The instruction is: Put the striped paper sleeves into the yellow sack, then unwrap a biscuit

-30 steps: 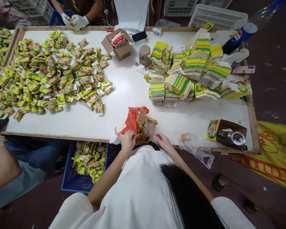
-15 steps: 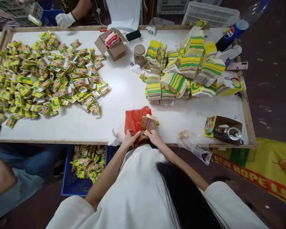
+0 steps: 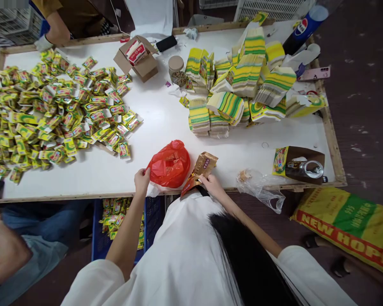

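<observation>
Head view: left hand (image 3: 142, 178) pinches the red bag (image 3: 170, 165) edge, steadying it. Right hand (image 3: 211, 183) grips a brown packet (image 3: 200, 169), lifted clear of it.

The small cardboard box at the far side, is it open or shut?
Open: the box has its flaps spread outward, and red-and-white packets show inside.

Near the bench (image 3: 166, 123) front edge I saw a plastic bag (image 3: 170, 165), a snack packet (image 3: 200, 168) just right of it, loose small boxes (image 3: 57, 110) heaped far left, stacked flat cartons (image 3: 239, 80) behind right, a crate (image 3: 121, 216) under the bench.
</observation>
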Demonstrator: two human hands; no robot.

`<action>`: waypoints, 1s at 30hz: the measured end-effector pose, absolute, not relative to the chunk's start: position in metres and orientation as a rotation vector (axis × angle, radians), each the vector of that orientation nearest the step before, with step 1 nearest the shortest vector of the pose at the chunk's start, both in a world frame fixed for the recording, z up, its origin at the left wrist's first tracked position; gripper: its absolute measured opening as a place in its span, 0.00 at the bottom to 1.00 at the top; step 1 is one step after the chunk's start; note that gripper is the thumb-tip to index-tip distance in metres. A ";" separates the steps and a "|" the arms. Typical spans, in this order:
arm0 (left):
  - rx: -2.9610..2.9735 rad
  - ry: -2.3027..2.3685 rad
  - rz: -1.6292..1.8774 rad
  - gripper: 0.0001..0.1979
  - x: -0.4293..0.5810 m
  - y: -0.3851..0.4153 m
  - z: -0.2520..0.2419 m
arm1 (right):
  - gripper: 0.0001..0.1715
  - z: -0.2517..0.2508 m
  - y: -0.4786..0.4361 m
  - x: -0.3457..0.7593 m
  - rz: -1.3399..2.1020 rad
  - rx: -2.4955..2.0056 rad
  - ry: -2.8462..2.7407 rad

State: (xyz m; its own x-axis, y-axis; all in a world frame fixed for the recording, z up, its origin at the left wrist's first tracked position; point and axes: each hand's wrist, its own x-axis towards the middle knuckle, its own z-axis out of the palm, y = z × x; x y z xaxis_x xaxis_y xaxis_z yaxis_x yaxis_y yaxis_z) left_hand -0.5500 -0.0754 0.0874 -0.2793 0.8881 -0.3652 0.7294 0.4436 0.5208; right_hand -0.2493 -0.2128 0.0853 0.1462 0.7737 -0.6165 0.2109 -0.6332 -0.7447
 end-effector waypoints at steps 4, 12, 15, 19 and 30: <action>1.412 2.139 0.391 0.14 -0.531 -0.088 0.085 | 0.22 0.090 -0.209 -0.249 1.491 -2.007 -0.996; 1.724 1.937 0.460 0.18 -0.503 -0.086 0.101 | 0.23 0.098 -0.203 -0.246 1.474 -2.034 -1.107; 1.741 1.751 0.267 0.10 -0.486 -0.071 0.080 | 0.23 0.102 -0.202 -0.247 1.472 -2.041 -1.130; 1.703 1.734 0.031 0.10 -0.457 -0.054 0.036 | 0.22 0.109 -0.205 -0.247 1.451 -2.084 -1.136; 1.655 1.625 -0.148 0.11 -0.425 -0.054 -0.004 | 0.19 0.136 -0.201 -0.250 1.448 -2.112 -1.242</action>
State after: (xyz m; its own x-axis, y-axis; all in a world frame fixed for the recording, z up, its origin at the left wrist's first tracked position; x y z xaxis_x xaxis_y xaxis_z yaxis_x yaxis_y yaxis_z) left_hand -0.4250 -0.0544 -0.0043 0.1699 0.7920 -0.5864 0.8849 0.1393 0.4445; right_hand -0.2500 -0.2011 0.1358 0.1208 0.7818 -0.6117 0.4853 -0.5841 -0.6507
